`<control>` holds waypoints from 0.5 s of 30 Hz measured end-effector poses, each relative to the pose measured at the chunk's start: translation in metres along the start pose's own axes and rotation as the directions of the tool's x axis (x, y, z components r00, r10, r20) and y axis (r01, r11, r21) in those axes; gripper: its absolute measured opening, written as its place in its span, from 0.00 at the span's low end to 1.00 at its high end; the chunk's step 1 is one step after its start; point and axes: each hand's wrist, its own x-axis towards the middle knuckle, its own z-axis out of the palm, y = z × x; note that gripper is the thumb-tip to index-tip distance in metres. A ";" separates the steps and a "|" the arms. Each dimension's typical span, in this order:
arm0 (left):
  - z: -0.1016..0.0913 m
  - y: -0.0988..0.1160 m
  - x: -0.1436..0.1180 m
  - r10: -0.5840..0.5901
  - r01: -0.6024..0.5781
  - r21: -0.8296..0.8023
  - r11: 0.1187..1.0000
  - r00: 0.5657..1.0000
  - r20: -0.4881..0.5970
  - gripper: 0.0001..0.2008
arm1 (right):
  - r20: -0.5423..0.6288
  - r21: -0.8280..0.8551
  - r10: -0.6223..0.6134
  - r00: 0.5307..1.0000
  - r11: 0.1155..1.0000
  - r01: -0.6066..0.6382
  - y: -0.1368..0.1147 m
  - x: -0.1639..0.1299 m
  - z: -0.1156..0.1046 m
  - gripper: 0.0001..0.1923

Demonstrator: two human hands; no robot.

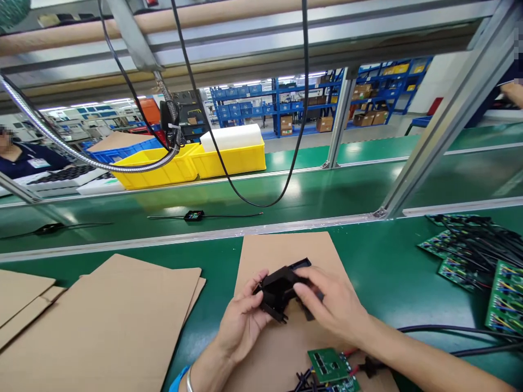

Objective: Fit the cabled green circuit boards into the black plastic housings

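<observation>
Both hands are on black plastic housing parts (280, 283) above a cardboard sheet (288, 246). My left hand (245, 316) grips their left side between thumb and fingers. From the right, my right hand (337, 299) closes thumb and fingertips on the same black parts. How many pieces there are, and whether they are joined, I cannot tell. A green circuit board (326, 363) with red and black wires lies on the cardboard, just below my right hand.
Cardboard sheets (102, 321) lie at the left. Wired circuit boards (506, 299) are heaped at the right, with black cables (457, 329). A small open black box with leads (194, 215) sits beyond the metal rail. A black cable loop (261, 204) hangs ahead. Yellow bins (229, 160) stand behind.
</observation>
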 end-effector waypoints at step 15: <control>0.003 0.000 0.010 -0.115 0.211 0.248 0.945 0.929 -0.351 0.36 | 0.417 0.241 0.576 0.703 0.676 -0.697 0.047 -0.060 -0.042 0.28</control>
